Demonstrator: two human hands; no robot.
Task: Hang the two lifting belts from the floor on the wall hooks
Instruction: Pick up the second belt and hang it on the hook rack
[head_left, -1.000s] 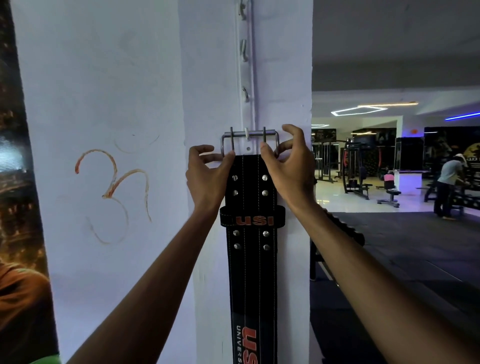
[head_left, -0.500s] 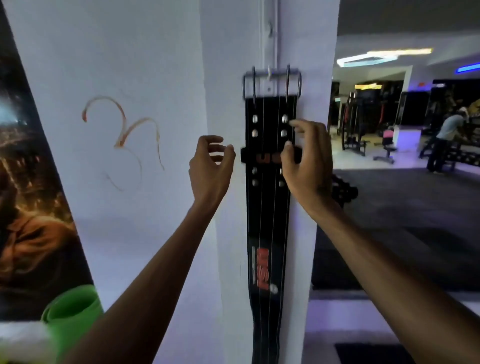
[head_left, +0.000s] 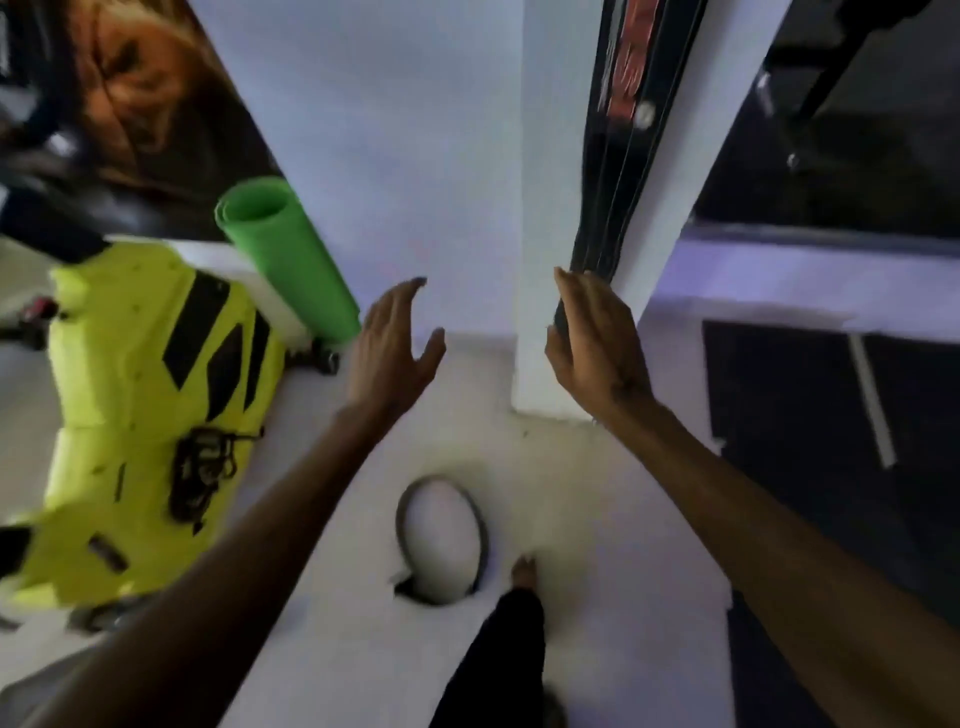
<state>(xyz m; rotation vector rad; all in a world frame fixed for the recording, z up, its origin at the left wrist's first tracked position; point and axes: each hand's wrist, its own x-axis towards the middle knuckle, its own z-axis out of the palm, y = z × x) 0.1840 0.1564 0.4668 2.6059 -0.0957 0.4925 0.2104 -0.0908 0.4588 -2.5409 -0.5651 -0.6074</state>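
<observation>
A black lifting belt (head_left: 621, 156) with red lettering hangs down the white pillar (head_left: 540, 218); its upper end and the hook are out of frame. My right hand (head_left: 592, 338) is open, fingers spread, beside the belt's lower tip, touching or nearly touching it. My left hand (head_left: 392, 348) is open and empty in the air left of the pillar. A second belt (head_left: 441, 540), grey and curled into a loop, lies on the white floor below my hands, next to my bare foot (head_left: 522, 569).
A rolled green mat (head_left: 283, 244) leans against the wall at left. A neon-yellow machine (head_left: 145, 405) with black markings stands on the floor at far left. Dark flooring (head_left: 810, 467) starts right of the pillar.
The view has swung down from the hanging belt's buckle to the floor. Both hands have dropped away from the belt's upper part and opened. The looped belt on the floor has come into view.
</observation>
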